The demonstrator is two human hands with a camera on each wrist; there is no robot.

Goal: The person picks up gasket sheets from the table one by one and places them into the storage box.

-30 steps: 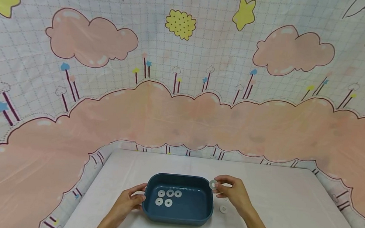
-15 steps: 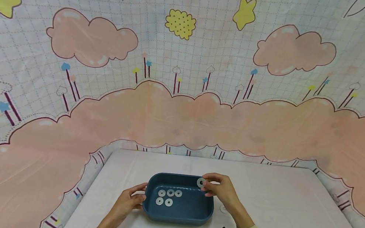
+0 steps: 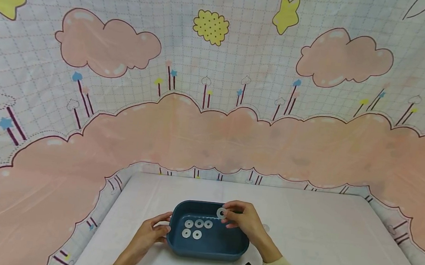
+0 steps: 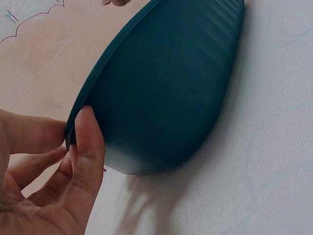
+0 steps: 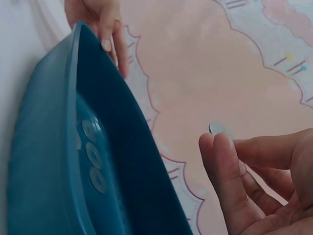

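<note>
A dark blue rectangular tub (image 3: 205,254) with rounded corners stands on the white table. My left hand (image 3: 145,237) grips its left rim; in the left wrist view the thumb (image 4: 88,142) lies along the outer wall. Several flat, pale washers (image 3: 199,223) lie in two rows on the left part of its floor. My right hand (image 3: 245,220) pinches another washer (image 3: 219,213) between thumb and fingertips, held over the tub near its far right side. In the right wrist view this washer (image 5: 214,128) shows nearly edge-on, clear of the tub wall.
On the table, just right of the right wrist, a pale round piece (image 3: 266,228) is partly hidden by the arm. The white tabletop (image 3: 324,248) extends on both sides. A patterned cloth (image 3: 211,141) with clouds and stars hangs behind it.
My right hand has carried the washer leftward from beyond the tub's right rim to over its inside. The left hand keeps its hold on the rim, and the washers inside lie as before.
</note>
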